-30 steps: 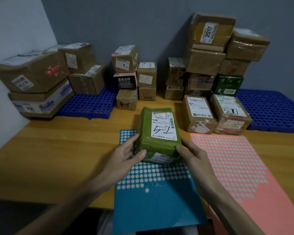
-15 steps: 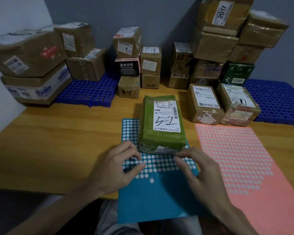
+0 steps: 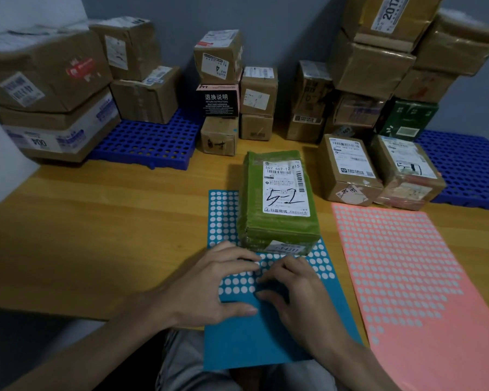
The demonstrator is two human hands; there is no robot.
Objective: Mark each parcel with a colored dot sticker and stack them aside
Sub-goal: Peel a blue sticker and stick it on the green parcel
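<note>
Parcel (image 3: 253, 198), one green, lay at twelve o'clock.
My left hand (image 3: 209, 289) pressed one blue sheet (image 3: 249, 340) flat; right hand (image 3: 301, 301) curled, hold unclear.

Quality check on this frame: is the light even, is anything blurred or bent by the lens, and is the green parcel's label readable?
Head view: dim overall, the table darker at its near left. Head view: the wide lens tilts the right box stack, and the left boxes look smeared. Head view: the label on the green parcel is sharp, its printed number readable.
</note>
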